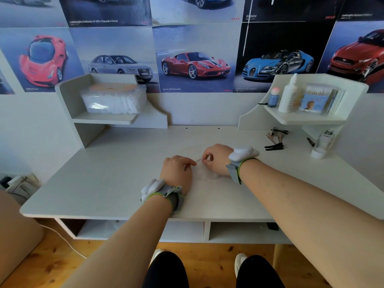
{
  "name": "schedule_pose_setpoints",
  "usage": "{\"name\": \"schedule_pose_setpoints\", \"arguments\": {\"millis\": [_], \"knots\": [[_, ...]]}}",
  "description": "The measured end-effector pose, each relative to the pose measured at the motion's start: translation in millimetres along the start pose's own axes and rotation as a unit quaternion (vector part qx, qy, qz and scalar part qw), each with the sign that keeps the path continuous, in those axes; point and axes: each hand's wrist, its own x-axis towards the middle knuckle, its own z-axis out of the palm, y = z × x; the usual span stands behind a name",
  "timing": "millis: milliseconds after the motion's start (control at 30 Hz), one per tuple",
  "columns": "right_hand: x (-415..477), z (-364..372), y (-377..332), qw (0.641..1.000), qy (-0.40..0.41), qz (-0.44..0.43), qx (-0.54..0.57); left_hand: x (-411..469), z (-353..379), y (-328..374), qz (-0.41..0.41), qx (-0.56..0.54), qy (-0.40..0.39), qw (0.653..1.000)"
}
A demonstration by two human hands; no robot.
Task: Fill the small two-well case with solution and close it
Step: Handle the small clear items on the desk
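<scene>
clear plastic packet [204,173] is pinched on desk [116,173] by left hand [176,170], right hand [216,159] | contents blurred | white solution bottle [287,96] is shelved

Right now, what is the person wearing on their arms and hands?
The arms are bare, with no sleeves, and there are no gloves on the left hand or the right hand. Each wrist carries a grey strap edged with a thin bright green line, and a smooth, rounded white device sits on each strap: the left wrist device and the right wrist device. No cables show.
</scene>
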Motion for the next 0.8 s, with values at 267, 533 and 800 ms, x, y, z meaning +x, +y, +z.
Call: {"name": "schedule_pose_setpoints", "arguments": {"millis": [267,533,800], "knots": [[1.4,4.9,8.5,0.999,0.026,-0.003,0.025,-0.5,-0.2,-0.9,0.004,0.012,-0.009,1.000],[2.2,9.0,8.8,0.996,0.052,0.014,0.065,-1.6,-0.6,0.5,0.003,0.018,-0.015,1.000],[-3.7,-3.5,15.2,0.972,0.140,0.029,0.189,-3.0,-2.6,1.0,-0.002,0.015,-0.008,1.000]]}}
